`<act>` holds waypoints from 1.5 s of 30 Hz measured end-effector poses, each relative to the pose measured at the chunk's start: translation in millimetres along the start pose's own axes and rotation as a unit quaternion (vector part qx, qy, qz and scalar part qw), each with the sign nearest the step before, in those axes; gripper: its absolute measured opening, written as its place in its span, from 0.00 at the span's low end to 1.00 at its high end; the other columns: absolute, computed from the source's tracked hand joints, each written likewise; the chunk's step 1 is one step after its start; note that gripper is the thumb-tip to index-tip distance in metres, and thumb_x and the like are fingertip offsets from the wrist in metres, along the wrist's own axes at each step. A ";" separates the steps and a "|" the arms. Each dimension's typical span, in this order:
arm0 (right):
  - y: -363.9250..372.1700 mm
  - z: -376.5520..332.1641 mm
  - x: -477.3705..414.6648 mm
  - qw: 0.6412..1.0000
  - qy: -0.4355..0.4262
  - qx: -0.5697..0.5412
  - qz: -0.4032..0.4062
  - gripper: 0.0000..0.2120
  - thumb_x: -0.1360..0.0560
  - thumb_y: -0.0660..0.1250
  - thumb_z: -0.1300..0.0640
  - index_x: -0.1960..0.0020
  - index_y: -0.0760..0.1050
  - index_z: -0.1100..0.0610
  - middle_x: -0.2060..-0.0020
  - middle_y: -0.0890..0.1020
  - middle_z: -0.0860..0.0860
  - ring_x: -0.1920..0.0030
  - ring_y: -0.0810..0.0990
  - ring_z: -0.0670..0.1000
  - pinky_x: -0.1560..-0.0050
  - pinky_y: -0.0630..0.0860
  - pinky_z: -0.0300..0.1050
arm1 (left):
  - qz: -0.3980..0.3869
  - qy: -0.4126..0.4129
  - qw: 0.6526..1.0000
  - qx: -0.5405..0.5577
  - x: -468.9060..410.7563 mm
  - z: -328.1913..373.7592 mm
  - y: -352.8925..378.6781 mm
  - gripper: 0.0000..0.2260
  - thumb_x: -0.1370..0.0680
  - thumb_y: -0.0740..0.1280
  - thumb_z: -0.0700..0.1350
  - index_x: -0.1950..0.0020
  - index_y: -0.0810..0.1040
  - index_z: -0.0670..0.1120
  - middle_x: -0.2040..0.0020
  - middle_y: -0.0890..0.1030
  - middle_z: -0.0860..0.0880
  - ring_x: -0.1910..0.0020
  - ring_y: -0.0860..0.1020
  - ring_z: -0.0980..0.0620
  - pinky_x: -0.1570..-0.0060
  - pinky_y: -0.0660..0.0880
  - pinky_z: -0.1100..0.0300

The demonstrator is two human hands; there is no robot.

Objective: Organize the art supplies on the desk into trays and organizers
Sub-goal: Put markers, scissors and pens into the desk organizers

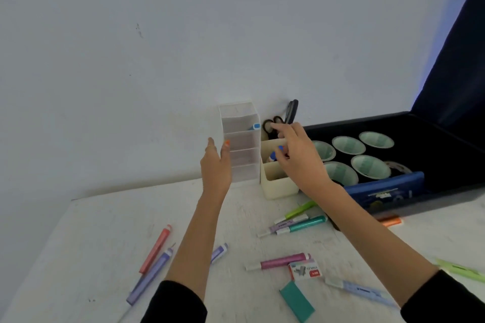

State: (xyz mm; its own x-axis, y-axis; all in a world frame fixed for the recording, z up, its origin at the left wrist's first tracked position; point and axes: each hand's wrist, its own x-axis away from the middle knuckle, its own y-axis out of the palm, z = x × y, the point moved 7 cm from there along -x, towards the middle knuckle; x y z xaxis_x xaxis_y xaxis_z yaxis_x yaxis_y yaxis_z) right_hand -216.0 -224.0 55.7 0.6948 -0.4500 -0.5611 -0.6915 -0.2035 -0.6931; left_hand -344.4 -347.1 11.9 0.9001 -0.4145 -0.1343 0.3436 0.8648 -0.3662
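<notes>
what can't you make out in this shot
Head view:
Inside of cream plastic pen holder: right hand covers it.
Whether right hand pinches anything: fingers overlap.
Print on blue pencil case: blurred.
Middle of lilac marker: left forearm hides it.

Home craft desk: white table point(105, 231) against bare wall point(131, 47), scattered markers point(296, 227), organizers point(240, 139).

You can just make out one word, upside down, on the little white and red box point(305, 270) near the front edge of the desk point(105, 231). It looks like "STAPLES". The white print on the blue case point(385, 190) and the label on the pink pen point(283, 261) are too blurry to read.
</notes>
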 end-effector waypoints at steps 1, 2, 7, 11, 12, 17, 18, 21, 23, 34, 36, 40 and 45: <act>0.2 3.3 6.6 1.000 -0.004 -0.007 -0.007 0.17 0.25 0.63 0.66 0.37 0.71 0.59 0.49 0.71 0.51 0.60 0.72 0.47 0.60 0.74 0.43 | 0.010 -0.008 1.000 0.024 10.1 -3.3 -1.8 0.25 0.18 0.55 0.51 0.24 0.56 0.42 0.29 0.67 0.42 0.30 0.66 0.46 0.34 0.62 0.57; -0.4 7.7 14.5 1.000 -0.006 -0.015 -0.019 0.14 0.26 0.63 0.66 0.41 0.73 0.59 0.53 0.71 0.49 0.62 0.71 0.46 0.60 0.73 0.43 | 0.016 -0.018 0.999 0.044 21.3 -6.4 -0.8 0.24 0.18 0.55 0.51 0.25 0.58 0.43 0.30 0.68 0.42 0.32 0.68 0.47 0.36 0.64 0.59; 17.6 19.7 57.1 0.988 0.034 -0.022 -0.150 0.14 0.24 0.63 0.62 0.38 0.72 0.59 0.49 0.75 0.50 0.51 0.75 0.49 0.46 0.74 0.45 | 0.039 -0.047 0.996 0.071 61.6 -22.6 7.2 0.18 0.18 0.56 0.48 0.28 0.64 0.47 0.40 0.73 0.49 0.59 0.72 0.62 0.62 0.66 0.78; 43.4 27.9 106.1 0.966 0.083 0.031 -0.242 0.20 0.21 0.58 0.60 0.29 0.63 0.58 0.37 0.70 0.55 0.38 0.69 0.54 0.37 0.68 0.46 | 0.045 -0.069 0.995 0.052 85.0 -41.3 16.7 0.16 0.18 0.56 0.46 0.31 0.67 0.46 0.41 0.74 0.46 0.61 0.71 0.61 0.58 0.66 0.68; 47.2 32.6 114.6 0.962 0.086 0.076 -0.247 0.20 0.21 0.58 0.63 0.30 0.63 0.59 0.36 0.69 0.56 0.37 0.69 0.55 0.37 0.68 0.46 | 0.046 -0.070 0.995 0.046 90.0 -44.9 19.2 0.15 0.18 0.56 0.46 0.32 0.68 0.46 0.43 0.75 0.47 0.62 0.70 0.64 0.59 0.66 0.69; 57.8 54.2 132.7 0.939 0.097 0.213 -0.252 0.24 0.27 0.65 0.68 0.33 0.63 0.58 0.37 0.67 0.57 0.36 0.67 0.55 0.37 0.68 0.45 | 0.072 -0.072 0.994 0.051 104.2 -59.0 21.4 0.13 0.19 0.57 0.42 0.35 0.72 0.44 0.58 0.75 0.55 0.65 0.69 0.63 0.68 0.67 0.78; 59.5 57.7 134.3 0.941 0.099 0.209 -0.247 0.23 0.26 0.65 0.66 0.33 0.62 0.58 0.36 0.67 0.57 0.36 0.66 0.55 0.35 0.66 0.45 | 0.074 -0.074 0.993 0.049 105.8 -61.1 20.9 0.13 0.19 0.57 0.41 0.36 0.73 0.44 0.55 0.77 0.53 0.64 0.71 0.63 0.66 0.67 0.76; 62.9 66.9 137.3 0.950 0.107 0.168 -0.242 0.19 0.23 0.63 0.59 0.34 0.63 0.56 0.36 0.67 0.55 0.34 0.64 0.54 0.33 0.62 0.46 | 0.079 -0.083 0.992 0.049 108.9 -66.3 18.1 0.12 0.19 0.57 0.41 0.37 0.73 0.44 0.44 0.77 0.47 0.58 0.74 0.59 0.58 0.68 0.70; 63.7 71.5 137.2 0.952 0.111 0.146 -0.244 0.18 0.23 0.64 0.56 0.35 0.66 0.54 0.37 0.68 0.52 0.35 0.64 0.53 0.33 0.63 0.46 | 0.088 -0.086 0.991 0.053 110.2 -69.3 13.0 0.12 0.19 0.58 0.42 0.38 0.74 0.44 0.42 0.77 0.46 0.51 0.75 0.54 0.50 0.69 0.65; 41.5 55.1 118.7 0.947 0.221 -0.187 -0.137 0.09 0.29 0.72 0.56 0.49 0.80 0.55 0.58 0.80 0.48 0.59 0.76 0.43 0.60 0.71 0.31 | 0.121 -0.063 0.987 0.081 101.2 -70.7 -15.7 0.10 0.20 0.58 0.40 0.45 0.77 0.44 0.47 0.80 0.45 0.46 0.78 0.48 0.44 0.74 0.54; 32.0 39.7 108.6 0.930 0.224 -0.273 -0.099 0.06 0.28 0.70 0.56 0.51 0.80 0.55 0.61 0.81 0.46 0.60 0.78 0.44 0.57 0.74 0.34 | 0.123 -0.055 0.987 0.089 95.9 -65.7 -17.9 0.09 0.20 0.58 0.40 0.46 0.77 0.46 0.48 0.80 0.46 0.47 0.78 0.49 0.46 0.73 0.56; 15.2 17.0 77.1 0.900 0.225 -0.370 -0.051 0.05 0.27 0.70 0.58 0.51 0.80 0.54 0.59 0.84 0.50 0.55 0.82 0.51 0.48 0.79 0.49 | 0.119 -0.037 0.988 0.086 76.2 -50.0 -22.0 0.10 0.20 0.58 0.41 0.43 0.78 0.42 0.48 0.80 0.46 0.49 0.77 0.51 0.49 0.72 0.60; -19.0 -13.2 26.2 0.907 0.150 -0.393 0.012 0.08 0.27 0.70 0.62 0.51 0.78 0.53 0.57 0.84 0.49 0.53 0.83 0.48 0.45 0.78 0.50 | 0.117 0.027 0.991 0.059 41.8 -8.8 -27.9 0.11 0.19 0.59 0.44 0.42 0.78 0.42 0.50 0.78 0.48 0.51 0.75 0.54 0.50 0.69 0.64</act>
State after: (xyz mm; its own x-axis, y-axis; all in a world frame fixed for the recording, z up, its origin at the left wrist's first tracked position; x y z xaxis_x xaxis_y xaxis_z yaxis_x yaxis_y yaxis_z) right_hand -187.3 -243.4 60.1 0.6739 -0.6553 -0.3412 -0.7154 -0.6941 -0.0798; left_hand -318.7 -391.1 8.4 0.9444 -0.2097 -0.2533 0.1580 0.9649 -0.2095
